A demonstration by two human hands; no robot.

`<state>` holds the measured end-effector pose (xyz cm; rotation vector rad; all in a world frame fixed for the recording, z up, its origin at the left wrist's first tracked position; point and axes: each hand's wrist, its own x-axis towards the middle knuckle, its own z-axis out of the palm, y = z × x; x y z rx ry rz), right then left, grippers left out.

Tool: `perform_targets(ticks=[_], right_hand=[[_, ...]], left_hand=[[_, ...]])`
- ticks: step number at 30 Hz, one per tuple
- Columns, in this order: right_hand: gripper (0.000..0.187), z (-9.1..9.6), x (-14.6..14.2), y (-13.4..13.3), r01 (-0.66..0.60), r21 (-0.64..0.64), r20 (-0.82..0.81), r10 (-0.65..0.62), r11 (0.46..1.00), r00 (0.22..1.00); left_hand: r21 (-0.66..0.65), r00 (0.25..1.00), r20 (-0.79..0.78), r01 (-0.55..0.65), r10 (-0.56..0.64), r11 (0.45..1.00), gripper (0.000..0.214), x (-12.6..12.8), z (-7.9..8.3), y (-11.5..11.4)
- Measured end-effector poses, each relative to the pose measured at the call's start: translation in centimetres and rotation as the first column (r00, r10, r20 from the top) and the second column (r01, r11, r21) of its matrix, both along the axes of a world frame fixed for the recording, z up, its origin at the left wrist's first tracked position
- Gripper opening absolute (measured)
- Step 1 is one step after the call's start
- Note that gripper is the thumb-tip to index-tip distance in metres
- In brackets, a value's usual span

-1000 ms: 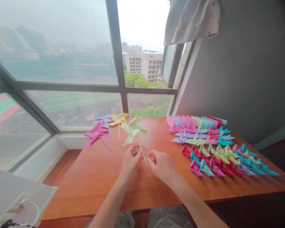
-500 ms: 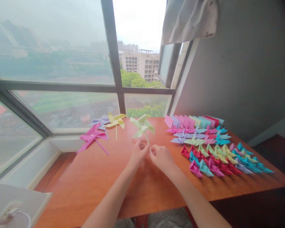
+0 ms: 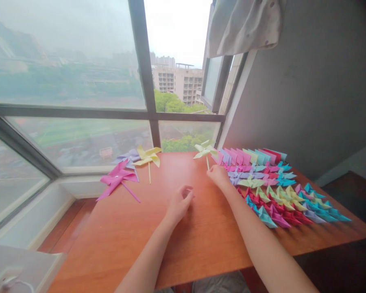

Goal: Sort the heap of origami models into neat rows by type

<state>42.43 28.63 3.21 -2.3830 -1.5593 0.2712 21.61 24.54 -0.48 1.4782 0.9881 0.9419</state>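
My right hand (image 3: 218, 176) pinches the stick of a pale green paper pinwheel (image 3: 205, 150), holding it upright near the back of the table. Loosely curled, my left hand (image 3: 183, 202) hovers over the middle of the table with nothing in it, a gap showing between thumb and fingers. To its left lie a magenta pinwheel (image 3: 117, 176), a yellow pinwheel (image 3: 148, 156) and a lavender pinwheel (image 3: 128, 156), the last partly covered by the others. Beside my right forearm are rows of folded paper boats (image 3: 280, 203), some hidden behind the arm.
Behind the boats stand flat paper pieces (image 3: 250, 156) and folded paper shapes (image 3: 253, 174) in rows. The wooden table (image 3: 125, 236) reaches the window frame (image 3: 110, 112). A curtain (image 3: 244, 30) hangs above right, and a socket with a plug (image 3: 10, 283) is at lower left.
My right hand has moved right and away from me with the green pinwheel. My left hand has come off the stick and stays near the table's middle.
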Motion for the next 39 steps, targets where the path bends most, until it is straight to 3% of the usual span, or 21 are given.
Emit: perform_targets(ticks=[10,19,26,30,35,39], right_hand=[[0.028,-0.7,0.6,1.1,0.023,-0.13,0.06,-0.015,0.991,0.998],[0.031,-0.1,0.1,-0.4,0.006,-0.171,0.103,0.011,0.985,0.995],[0.031,1.0,-2.4,-2.3,-0.033,-0.126,0.139,0.051,0.991,0.989],[0.029,0.8,-5.4,-5.0,-0.137,-0.113,0.119,0.15,0.984,0.982],[0.026,-0.3,-8.0,-8.4,-0.272,-0.095,0.062,0.278,0.958,0.958],[0.022,-1.2,-8.6,-9.8,-0.33,-0.08,0.027,0.333,0.94,0.942]], left_hand=[[0.081,0.995,-0.094,0.03,-0.023,0.996,0.022,-0.2,-0.2,-0.1],[0.129,0.983,-0.18,0.044,-0.021,0.991,0.023,-0.3,-0.1,-0.2],[0.176,0.942,-0.326,-0.016,0.074,0.984,0.026,-1.4,1.3,0.3],[0.215,0.843,-0.502,-0.093,0.191,0.972,0.024,-4.2,2.6,2.2],[0.3,0.578,-0.732,-0.2,0.36,0.933,0.018,-8.0,3.9,5.8],[0.338,0.397,-0.822,-0.237,0.408,0.911,0.022,-9.2,4.5,8.0]])
